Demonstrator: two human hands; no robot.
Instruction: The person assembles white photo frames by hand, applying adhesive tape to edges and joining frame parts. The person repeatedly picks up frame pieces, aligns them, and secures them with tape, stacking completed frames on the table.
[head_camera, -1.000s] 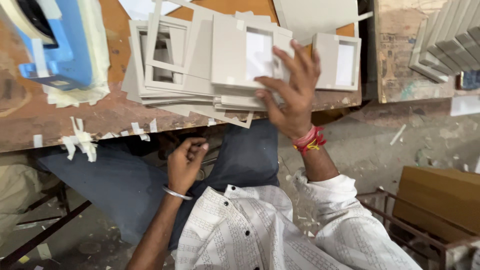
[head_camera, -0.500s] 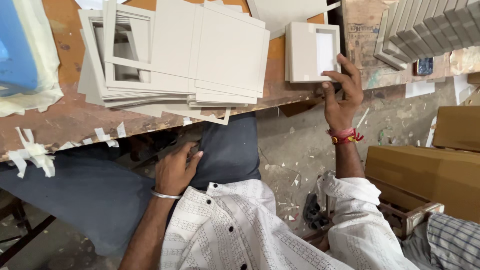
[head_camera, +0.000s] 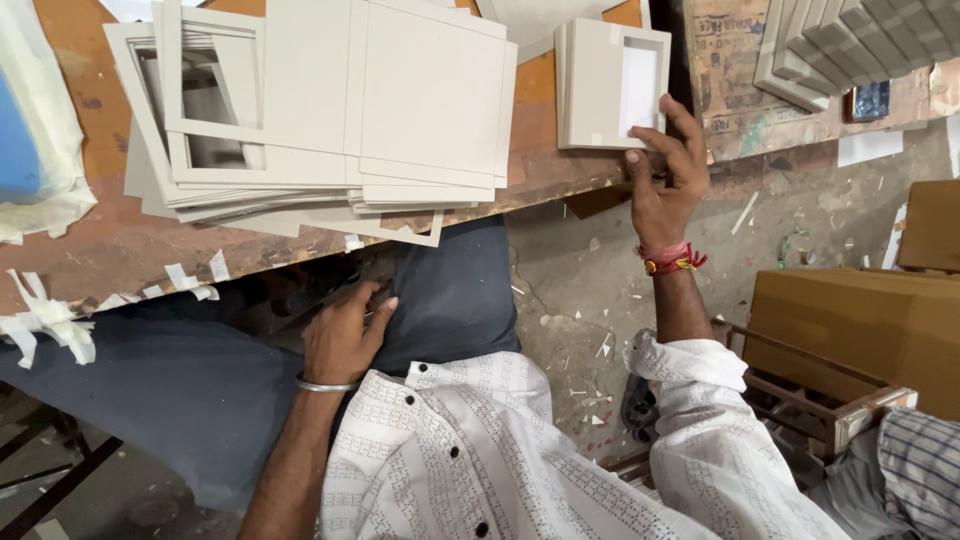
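Head view: right hand (head_camera: 665, 180) pinching small grey frame stack (head_camera: 610, 85) at near edge, above fingertips; left hand (head_camera: 345, 335) loosely curled, empty. Risk: stack sliding off workbench (head_camera: 120, 250), since held only by one corner.

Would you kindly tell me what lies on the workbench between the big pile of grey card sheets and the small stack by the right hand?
Only bare orange-brown bench top, seen in the head view.

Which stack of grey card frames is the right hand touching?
The small stack at the bench edge, right of the big spread pile. The right hand grips its near edge; the left hand rests on the lap.
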